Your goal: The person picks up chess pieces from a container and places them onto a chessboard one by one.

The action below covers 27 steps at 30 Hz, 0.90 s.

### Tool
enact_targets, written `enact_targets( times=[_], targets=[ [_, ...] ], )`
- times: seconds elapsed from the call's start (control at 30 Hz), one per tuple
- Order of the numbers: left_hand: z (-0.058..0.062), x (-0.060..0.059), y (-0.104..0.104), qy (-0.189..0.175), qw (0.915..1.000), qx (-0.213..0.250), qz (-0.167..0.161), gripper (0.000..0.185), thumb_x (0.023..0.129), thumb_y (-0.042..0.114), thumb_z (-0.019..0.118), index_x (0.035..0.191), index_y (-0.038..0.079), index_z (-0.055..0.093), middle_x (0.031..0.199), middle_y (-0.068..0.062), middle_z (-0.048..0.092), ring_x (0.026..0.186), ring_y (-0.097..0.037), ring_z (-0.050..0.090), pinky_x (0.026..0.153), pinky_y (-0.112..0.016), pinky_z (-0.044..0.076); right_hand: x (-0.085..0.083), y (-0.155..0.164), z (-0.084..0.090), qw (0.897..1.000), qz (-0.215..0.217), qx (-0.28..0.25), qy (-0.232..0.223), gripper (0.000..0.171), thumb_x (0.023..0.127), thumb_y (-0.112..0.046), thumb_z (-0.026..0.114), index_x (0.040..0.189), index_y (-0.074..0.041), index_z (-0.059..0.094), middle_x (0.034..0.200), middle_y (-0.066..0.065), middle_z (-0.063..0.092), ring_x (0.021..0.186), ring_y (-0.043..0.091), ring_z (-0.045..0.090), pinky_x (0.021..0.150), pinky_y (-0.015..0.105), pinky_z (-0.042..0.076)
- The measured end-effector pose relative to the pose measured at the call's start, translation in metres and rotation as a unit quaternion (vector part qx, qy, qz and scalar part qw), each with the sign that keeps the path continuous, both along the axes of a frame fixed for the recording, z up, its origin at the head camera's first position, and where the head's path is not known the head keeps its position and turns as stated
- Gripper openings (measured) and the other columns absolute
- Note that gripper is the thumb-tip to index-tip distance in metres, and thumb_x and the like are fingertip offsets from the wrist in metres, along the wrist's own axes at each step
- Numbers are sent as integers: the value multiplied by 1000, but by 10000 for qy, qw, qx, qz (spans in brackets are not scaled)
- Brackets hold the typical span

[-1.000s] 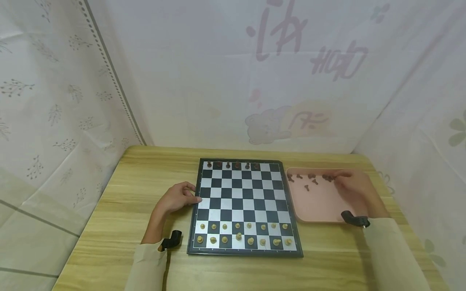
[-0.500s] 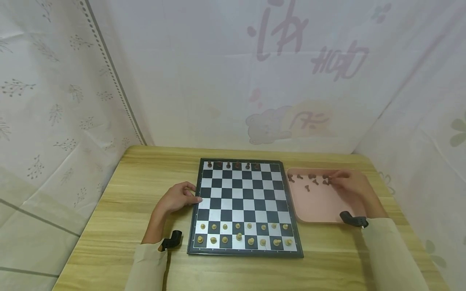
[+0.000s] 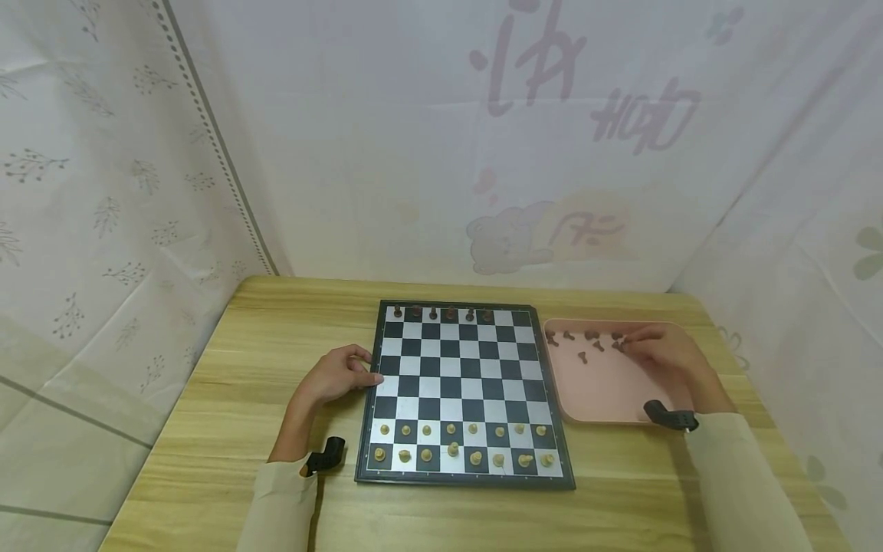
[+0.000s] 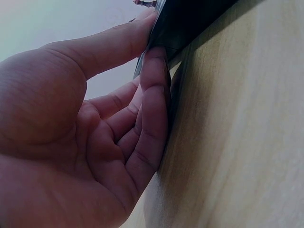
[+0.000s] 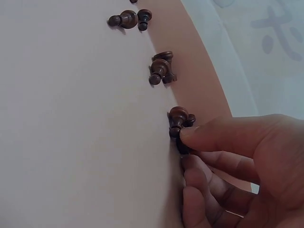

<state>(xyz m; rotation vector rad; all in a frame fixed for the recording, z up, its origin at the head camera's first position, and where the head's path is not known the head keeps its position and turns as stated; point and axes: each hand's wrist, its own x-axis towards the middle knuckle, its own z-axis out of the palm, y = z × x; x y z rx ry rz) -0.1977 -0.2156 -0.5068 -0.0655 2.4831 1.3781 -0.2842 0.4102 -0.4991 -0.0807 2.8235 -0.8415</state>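
Observation:
My left hand [image 3: 338, 373] grips the left edge of the chessboard [image 3: 450, 368], thumb on top. In the left wrist view its curled fingers [image 4: 153, 111] lie against the dark side of the board. Over the pink tray [image 3: 596, 395], my right hand [image 3: 667, 354] reaches among brown chess pieces lying on their sides. The right wrist view has its thumb and fingers pinching a dark chess piece [image 5: 182, 147], mostly hidden, beside a brown pawn [image 5: 177, 116]. Several light pieces [image 3: 452, 449] fill the two near rows; several dark pieces [image 3: 451, 313] stand along the far row.
More brown pieces [image 3: 582, 357] lie in the tray's far left part, some close together by the wall [image 5: 161, 69]. The tray sits right against the board's right side. A wooden table [image 3: 276, 322] carries both; patterned cloth [image 3: 386, 153] hangs behind.
My right hand has shifted slightly left in the tray, and the pieces at its fingertips have spread apart. The left hand and board stay put.

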Motion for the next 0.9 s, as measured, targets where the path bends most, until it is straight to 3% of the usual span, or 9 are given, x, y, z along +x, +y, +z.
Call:
enact_targets(
  times=[0.33, 0.6, 0.9],
  targets=[
    [0, 0, -1, -18, 10000, -44, 7, 47, 91, 22, 93, 125, -1, 70, 93, -10, 69, 86, -27, 60, 77, -37, 46, 1, -3, 0, 9997, -122, -199, -96, 40, 105, -23, 76, 128, 9, 75, 134, 32, 69, 95, 19, 66, 71, 30, 57],
    [-1, -1, -1, 8, 10000, -34, -21, 46, 91, 22, 93, 124, -1, 70, 91, -9, 68, 85, -26, 59, 75, -37, 46, 2, -5, 3, 9986, -398, -321, -127, 44, 106, -26, 73, 128, 12, 72, 120, 24, 75, 94, 19, 64, 72, 29, 54],
    [-1, -1, 0, 3, 10000, -51, -20, 45, 91, 21, 93, 123, -1, 70, 91, -9, 68, 84, -25, 59, 75, -36, 45, 1, -15, 7, 9988, -265, -385, 110, 42, 107, -28, 72, 127, 10, 73, 124, 24, 74, 101, 19, 61, 77, 27, 52]
  ],
)
